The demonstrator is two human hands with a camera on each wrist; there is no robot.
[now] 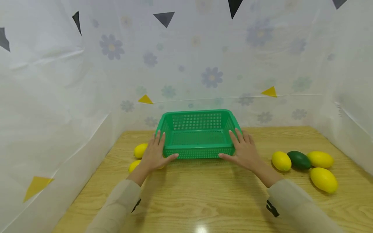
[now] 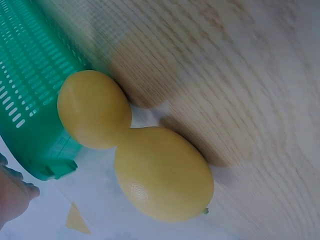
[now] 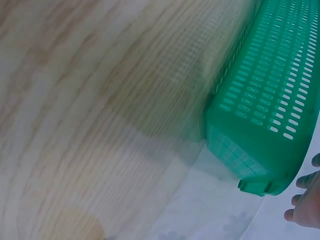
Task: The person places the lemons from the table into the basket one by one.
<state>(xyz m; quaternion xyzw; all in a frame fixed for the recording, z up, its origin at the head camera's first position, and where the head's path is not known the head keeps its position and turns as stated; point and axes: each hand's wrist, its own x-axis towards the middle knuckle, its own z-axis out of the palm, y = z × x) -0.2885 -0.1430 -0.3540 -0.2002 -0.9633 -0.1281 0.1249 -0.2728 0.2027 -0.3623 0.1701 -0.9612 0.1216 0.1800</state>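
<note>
Over on my left, smooth yellow oval lemons sit partly hidden behind my left hand, close to the basket's end, so a shift that way could well nudge them. My left fingers lie straight and spread at the near left corner of the perforated green plastic basket, thumb out along its front, nothing pinched. The basket itself stands mid-width on the pale wood-grain table, toward the far edge. And here's my right hand mirroring the left, fingers open and extended at the opposite corner; bracing both ends like this, I'd say, keeps the basket square and steady. Behind it hangs a white flower-printed sheet, probably leaving little room beyond. Away to the right, three more yellow lemons cluster round a glossy dark-green oval fruit, well apart from the basket.
</note>
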